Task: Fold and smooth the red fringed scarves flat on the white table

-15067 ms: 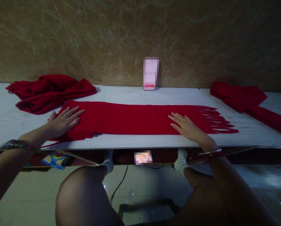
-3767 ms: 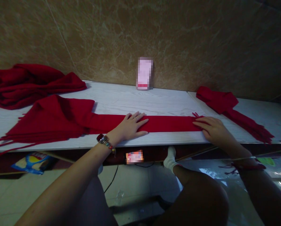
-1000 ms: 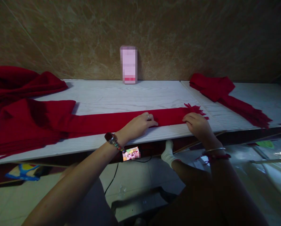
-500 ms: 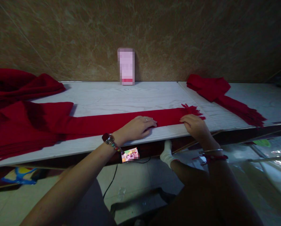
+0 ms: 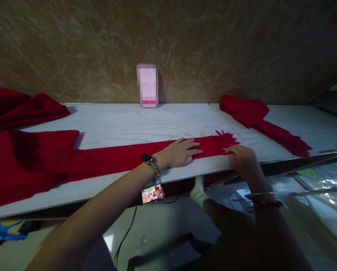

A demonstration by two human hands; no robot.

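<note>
A long red scarf (image 5: pixel 106 158) lies folded into a narrow strip along the front of the white table (image 5: pixel 146 120). Its fringe (image 5: pixel 226 138) points right. My left hand (image 5: pixel 179 152) lies flat on the strip near the fringed end, fingers stretched out. My right hand (image 5: pixel 243 160) rests at the table's front edge just below the fringe, fingers curled down on the scarf's end. To the left the scarf widens into a bunched red mass (image 5: pixel 22 162).
A heap of red scarves (image 5: pixel 22 107) lies at the back left. One folded red scarf (image 5: pixel 258 118) lies at the back right. A pink box (image 5: pixel 147 86) stands against the brown wall. A phone (image 5: pixel 153 194) glows under the table. My knees are below the table.
Both hands have slid right along the strip toward the fringed end. The left hand has flattened out on the scarf, and the view has shifted slightly.
</note>
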